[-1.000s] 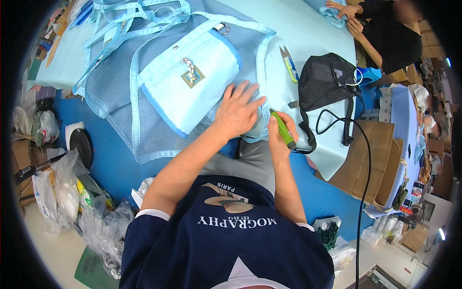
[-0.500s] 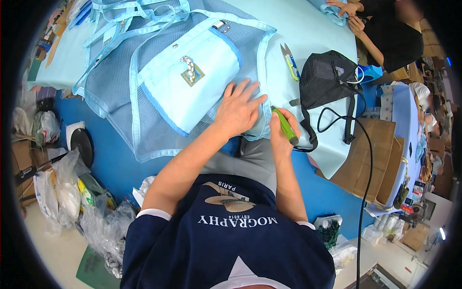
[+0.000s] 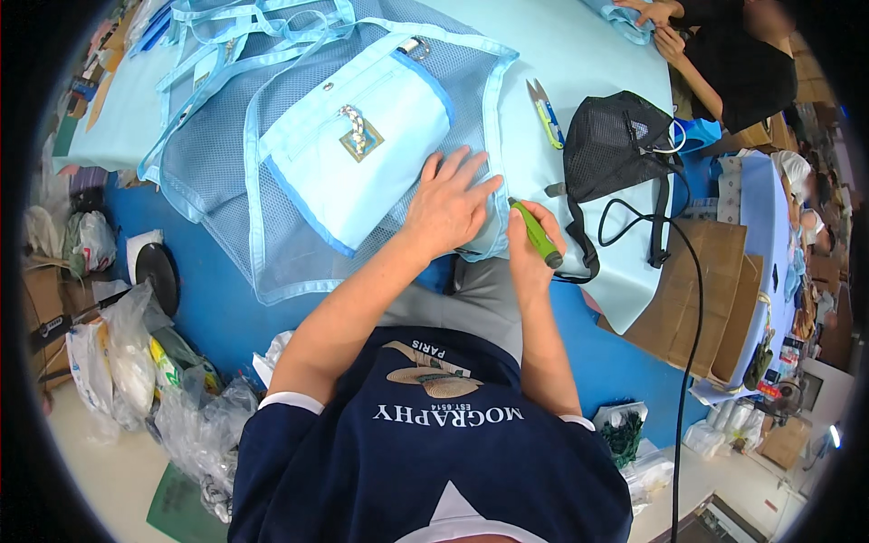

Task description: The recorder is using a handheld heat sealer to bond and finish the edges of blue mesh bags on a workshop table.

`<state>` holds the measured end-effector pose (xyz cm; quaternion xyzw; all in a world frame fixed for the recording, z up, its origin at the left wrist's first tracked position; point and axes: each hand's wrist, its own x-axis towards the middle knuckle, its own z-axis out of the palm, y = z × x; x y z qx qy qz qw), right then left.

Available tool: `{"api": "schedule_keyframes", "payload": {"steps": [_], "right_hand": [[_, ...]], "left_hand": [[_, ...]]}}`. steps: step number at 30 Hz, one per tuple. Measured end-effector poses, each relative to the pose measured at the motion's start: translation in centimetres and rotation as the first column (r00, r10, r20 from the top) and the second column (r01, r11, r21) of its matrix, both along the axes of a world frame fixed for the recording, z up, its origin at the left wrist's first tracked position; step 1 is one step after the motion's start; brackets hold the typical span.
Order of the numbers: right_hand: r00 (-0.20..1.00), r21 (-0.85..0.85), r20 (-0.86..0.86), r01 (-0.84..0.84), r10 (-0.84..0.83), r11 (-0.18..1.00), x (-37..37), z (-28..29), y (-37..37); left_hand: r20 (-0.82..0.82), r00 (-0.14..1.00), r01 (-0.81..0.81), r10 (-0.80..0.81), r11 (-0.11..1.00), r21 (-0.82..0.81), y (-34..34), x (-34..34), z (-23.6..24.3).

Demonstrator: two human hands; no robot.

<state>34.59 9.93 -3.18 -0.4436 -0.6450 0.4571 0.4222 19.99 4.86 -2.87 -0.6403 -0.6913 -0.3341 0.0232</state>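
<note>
We lay our left hand [image 3: 444, 210], fingers spread, on the blue mesh bag [image 3: 385, 167] atop the table [image 3: 602, 68], seemingly to steady it, while our right hand [image 3: 525, 258] grips a green tool [image 3: 538, 237] near the bag's edge.

snips [image 3: 549, 119] lie near a black mesh pouch [image 3: 599, 149], with brown cardboard [image 3: 672, 303] farther right.

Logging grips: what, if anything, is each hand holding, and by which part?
Right hand: green tool, by its barrel. Left hand: nothing visibly held; it rests on the bag.
</note>
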Motion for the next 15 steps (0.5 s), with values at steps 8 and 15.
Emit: {"api": "schedule_keyframes", "payload": {"steps": [8,15], "right_hand": [[0.997,0.176,0.02,-0.071,0.068,0.982,0.28,-0.21,-0.58],[0.996,0.13,0.024,-0.089,0.087,0.987,0.25,-0.25,-0.35]], "left_hand": [[-0.006,1.0,0.005,-0.005,1.0,-0.023,-0.03,0.03,0.19],[0.005,1.0,0.012,-0.012,1.0,-0.005,0.12,0.04,0.17]]}}
